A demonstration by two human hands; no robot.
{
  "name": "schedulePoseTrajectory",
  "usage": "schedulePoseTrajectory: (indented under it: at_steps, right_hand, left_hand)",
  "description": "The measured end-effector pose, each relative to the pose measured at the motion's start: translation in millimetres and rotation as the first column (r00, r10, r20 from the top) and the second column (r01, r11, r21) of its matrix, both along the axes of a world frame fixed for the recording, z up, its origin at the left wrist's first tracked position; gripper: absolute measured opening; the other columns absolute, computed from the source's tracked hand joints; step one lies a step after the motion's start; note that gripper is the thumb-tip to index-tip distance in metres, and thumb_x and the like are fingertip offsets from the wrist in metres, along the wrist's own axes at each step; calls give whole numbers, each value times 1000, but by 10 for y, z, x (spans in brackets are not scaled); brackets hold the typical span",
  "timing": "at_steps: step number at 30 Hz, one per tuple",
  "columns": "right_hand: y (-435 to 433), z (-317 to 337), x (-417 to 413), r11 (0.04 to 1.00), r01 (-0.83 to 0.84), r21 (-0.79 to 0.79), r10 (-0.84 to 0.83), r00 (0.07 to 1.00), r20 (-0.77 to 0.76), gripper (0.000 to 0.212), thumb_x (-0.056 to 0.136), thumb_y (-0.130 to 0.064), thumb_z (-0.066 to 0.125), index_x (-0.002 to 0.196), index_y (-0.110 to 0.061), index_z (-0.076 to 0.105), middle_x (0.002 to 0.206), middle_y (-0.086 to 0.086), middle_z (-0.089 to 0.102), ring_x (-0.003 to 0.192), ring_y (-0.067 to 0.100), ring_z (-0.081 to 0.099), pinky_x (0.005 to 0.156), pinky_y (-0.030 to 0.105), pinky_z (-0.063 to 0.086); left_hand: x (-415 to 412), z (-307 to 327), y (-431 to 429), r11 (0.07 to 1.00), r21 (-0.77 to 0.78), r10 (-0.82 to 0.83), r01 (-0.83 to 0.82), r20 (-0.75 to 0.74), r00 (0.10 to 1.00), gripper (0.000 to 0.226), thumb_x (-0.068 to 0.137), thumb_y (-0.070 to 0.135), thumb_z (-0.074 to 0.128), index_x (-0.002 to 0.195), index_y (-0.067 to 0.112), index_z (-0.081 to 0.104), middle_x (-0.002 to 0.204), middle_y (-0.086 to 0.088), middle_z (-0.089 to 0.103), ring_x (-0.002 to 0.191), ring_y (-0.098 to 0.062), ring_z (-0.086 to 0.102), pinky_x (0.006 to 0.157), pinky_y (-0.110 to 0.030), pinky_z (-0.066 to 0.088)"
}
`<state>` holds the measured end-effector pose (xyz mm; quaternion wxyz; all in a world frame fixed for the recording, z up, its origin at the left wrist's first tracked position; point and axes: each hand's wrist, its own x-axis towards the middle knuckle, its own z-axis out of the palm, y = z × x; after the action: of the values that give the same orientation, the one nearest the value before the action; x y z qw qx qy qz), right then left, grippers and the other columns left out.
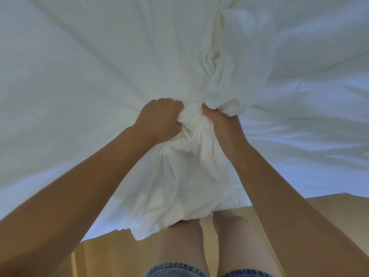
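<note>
Two bare hands bunch a white cotton bed sheet at the near edge of a bed.

Nearest, frayed blue denim shorts (175,270) and bare legs (180,244) stand over a light wooden floor (111,254). Above them a gathered tail of the white cotton bed sheet (189,176) hangs off the bed's near edge. The left hand (159,120) is clenched in a fist round the bunched cloth, and the right hand (221,128), just beside it, grasps the same bunch with thumb on top. Farther off, the sheet spreads wide left and right, a deep fold running away from the hands.
</note>
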<state>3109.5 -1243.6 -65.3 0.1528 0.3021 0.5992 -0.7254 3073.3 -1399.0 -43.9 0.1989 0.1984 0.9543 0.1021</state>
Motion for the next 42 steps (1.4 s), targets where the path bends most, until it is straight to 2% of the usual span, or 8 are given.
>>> schedulePoseTrajectory:
  at_steps: [5,9,15,18,21,25,32,42]
  right_hand:
    - [73,96,189,985,150,84,-135,979,-155,12,76,-21,72,77,-31,66,71,-24,68,65,-9,61,56,11,46]
    - [894,146,486,938,334,97,-326,942,-83,31,78,-11,73,107,-18,67,105,-4,70,100,11,65,87,30,53]
    - [2020,209,777,931,314,186,-330,942,60,11,83,-17,69,94,-17,68,85,-7,74,85,14,70,74,33,56]
    - [1941,127,742,957,209,203,-240,961,138,8,82,-23,71,88,-19,66,83,-7,72,71,9,69,55,22,52]
    - [2037,66,727,977,196,78,-207,965,160,13,81,-20,70,93,-19,66,88,-7,73,76,9,70,58,22,53]
    - [2179,-2,710,994,40,-101,-33,997,67,30,68,-24,71,97,-22,66,96,-7,73,92,11,69,77,25,55]
    - [1948,-59,675,867,-244,-434,323,939,118,38,56,-40,79,87,-24,66,80,-15,73,80,3,69,66,17,56]
    - [4774,768,610,968,102,230,-71,988,-138,13,58,-37,84,65,-31,75,61,-14,69,56,2,66,56,22,53]
  left_hand:
    - [1,230,-57,995,90,35,-38,36,999,9,74,15,45,66,12,46,61,-2,47,63,-25,42,58,-29,23]
    - [153,402,-148,985,130,118,-114,-28,993,18,63,21,35,64,12,50,58,-6,54,60,-28,43,57,-29,24]
    - [843,282,83,979,-73,195,-191,45,980,29,78,21,46,100,8,60,97,-10,62,87,-33,59,65,-34,40]
    - [1012,95,522,933,-338,179,-122,144,973,82,80,39,55,145,4,20,144,-12,31,128,-29,35,98,-42,34]
    - [880,35,1153,981,-158,106,-117,-71,992,108,66,53,68,144,-5,23,147,-23,31,134,-36,32,102,-57,28]
    - [434,-5,1972,965,-221,-164,141,-89,982,80,70,30,69,141,14,36,126,-12,53,111,-30,53,93,-44,36]
    - [-6,505,2309,987,-130,89,-95,-54,995,9,88,29,52,81,23,55,84,1,62,84,-28,57,67,-29,33]
    - [963,617,2498,866,-77,499,-493,142,855,28,79,37,57,104,28,66,109,0,66,112,-28,56,90,-33,41]
